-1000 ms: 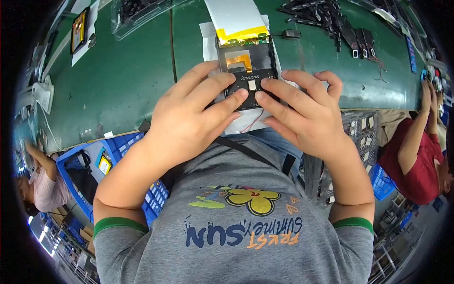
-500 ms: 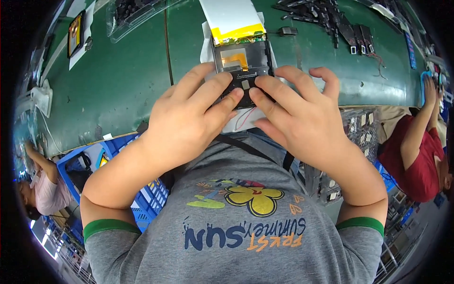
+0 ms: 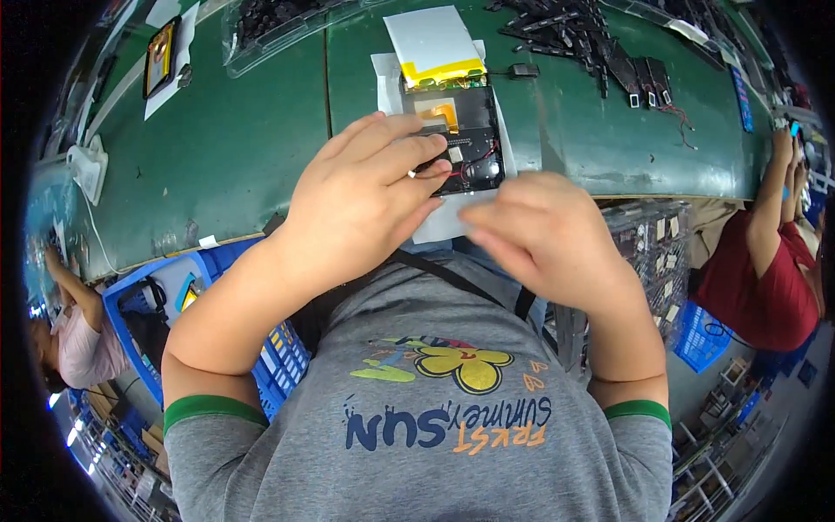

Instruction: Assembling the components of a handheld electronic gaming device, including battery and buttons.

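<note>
Left hand (image 3: pixel 370 204) curled over opened device (image 3: pixel 457 139) at green tabletop's (image 3: pixel 235 148) near edge, hiding its lower half, right hand (image 3: pixel 544 235) blurred, loosely curled, grip unclear.

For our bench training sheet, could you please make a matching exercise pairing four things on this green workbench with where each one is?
Things:
1. opened device
2. silver battery pack
3. pile of black parts
4. blue crate

Places:
A. far right of the bench top
B. under the left hand fingertips
C. below the bench edge, at the left
D. just beyond the device, yellow-taped edge toward it

Pairs: 1-B, 2-D, 3-A, 4-C
</note>
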